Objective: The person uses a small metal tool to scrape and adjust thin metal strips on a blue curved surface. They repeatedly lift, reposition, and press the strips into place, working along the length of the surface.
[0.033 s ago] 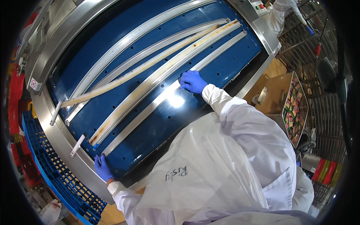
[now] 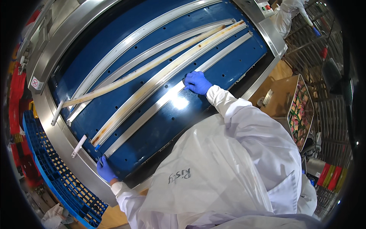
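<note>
My right hand (image 2: 198, 83), in a blue glove, presses down on a long pale strip (image 2: 131, 129) that lies across a blue panel. Its fingers are curled in, and something dark shows beneath them, too hidden to name. At the strip's near-left end my left hand (image 2: 106, 170), also gloved in blue, has its fingers stretched out with the tips against that end. Beyond the strip runs a wider rail (image 2: 167, 76) with brown stains. A loose brown-stained strip (image 2: 145, 70) slants over a curved pale rail (image 2: 152, 51), and another curved rail (image 2: 141, 34) lies farther back.
A steel frame (image 2: 63, 133) surrounds the blue panel (image 2: 152, 141). White pegs (image 2: 79, 146) stick out on its left side, beside a blue plastic pallet (image 2: 42, 152). On the right stand a box of small coloured pieces (image 2: 301, 112) and wire racks. Another person (image 2: 284, 17) is at far right.
</note>
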A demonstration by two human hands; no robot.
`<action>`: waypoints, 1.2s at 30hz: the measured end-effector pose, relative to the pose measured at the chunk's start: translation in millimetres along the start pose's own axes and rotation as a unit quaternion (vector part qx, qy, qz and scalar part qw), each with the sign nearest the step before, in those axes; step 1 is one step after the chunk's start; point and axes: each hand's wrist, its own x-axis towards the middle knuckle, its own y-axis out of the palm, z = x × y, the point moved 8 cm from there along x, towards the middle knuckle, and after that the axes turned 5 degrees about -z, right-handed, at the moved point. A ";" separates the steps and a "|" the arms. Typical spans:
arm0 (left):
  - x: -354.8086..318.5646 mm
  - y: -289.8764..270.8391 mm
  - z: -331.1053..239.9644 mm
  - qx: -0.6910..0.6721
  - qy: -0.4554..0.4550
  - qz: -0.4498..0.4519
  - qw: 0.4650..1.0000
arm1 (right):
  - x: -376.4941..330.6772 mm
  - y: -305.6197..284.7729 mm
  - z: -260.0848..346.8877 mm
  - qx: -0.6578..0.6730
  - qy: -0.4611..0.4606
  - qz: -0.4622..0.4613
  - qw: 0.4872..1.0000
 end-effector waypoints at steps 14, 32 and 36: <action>-11.2 33.6 5.1 0.060 -0.099 -0.100 0.988 | 12.4 -2.6 -0.4 0.020 -0.042 -0.006 0.999; 8.1 -2.3 -13.2 0.138 0.165 0.037 0.976 | 19.4 -2.0 7.0 0.015 -0.047 0.031 0.998; 17.1 2.9 -6.4 0.173 0.138 0.050 0.974 | 19.1 -4.7 13.2 -0.001 -0.035 0.045 0.998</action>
